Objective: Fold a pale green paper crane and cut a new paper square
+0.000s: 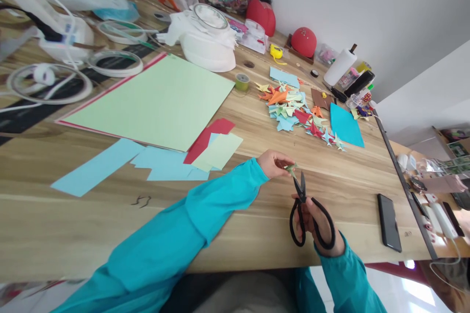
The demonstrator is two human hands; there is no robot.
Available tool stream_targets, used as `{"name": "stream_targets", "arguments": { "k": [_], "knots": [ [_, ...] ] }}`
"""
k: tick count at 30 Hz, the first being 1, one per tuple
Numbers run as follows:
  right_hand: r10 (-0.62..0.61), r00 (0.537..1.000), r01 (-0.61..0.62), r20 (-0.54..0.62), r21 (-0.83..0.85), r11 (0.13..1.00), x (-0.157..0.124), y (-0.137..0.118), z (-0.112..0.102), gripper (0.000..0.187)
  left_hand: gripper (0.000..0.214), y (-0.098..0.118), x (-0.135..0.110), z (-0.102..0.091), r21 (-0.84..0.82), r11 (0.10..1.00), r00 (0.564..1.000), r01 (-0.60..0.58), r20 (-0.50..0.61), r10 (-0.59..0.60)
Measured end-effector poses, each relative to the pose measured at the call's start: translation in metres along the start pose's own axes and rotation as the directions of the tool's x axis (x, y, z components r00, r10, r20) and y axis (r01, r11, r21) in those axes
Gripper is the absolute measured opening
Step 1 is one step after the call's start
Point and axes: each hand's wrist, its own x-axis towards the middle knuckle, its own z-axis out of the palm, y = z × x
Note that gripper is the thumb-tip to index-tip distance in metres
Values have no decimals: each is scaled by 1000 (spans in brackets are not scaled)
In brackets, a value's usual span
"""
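Observation:
My left hand (272,163), in a teal sleeve, pinches a small folded green paper piece (291,169) just above the wooden table (110,225). My right hand (312,220) grips black scissors (306,210) by their loops. The blades point up and sit right beside the paper piece. Beyond them lies a pile of several folded paper shapes (293,107) in orange, green, blue and red.
A large pale green sheet (157,100) lies on the table, with light blue, red and green offcuts (165,161) near it. A blue sheet (345,124), a black phone (389,221), tape rolls (113,61), a white container (205,39) and red balls (303,41) stand around.

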Motion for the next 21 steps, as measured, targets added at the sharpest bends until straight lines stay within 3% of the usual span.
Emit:
{"name": "stream_targets", "arguments": {
  "k": [3, 9, 21],
  "knots": [
    [2, 1000, -2, 13, -5, 1000, -2, 0, 0, 47, 40, 4, 0, -1, -110, 993, 997, 46, 66, -39],
    [-48, 999, 48, 5, -47, 998, -5, 0, 1, 46, 44, 13, -2, -2, -154, 980, 977, 125, 194, -94],
    [-54, 998, 55, 28, -49, 997, -9, 1, 3, 44, 40, 7, -3, -5, -69, 991, 985, 118, 135, -107]
  ]
}}
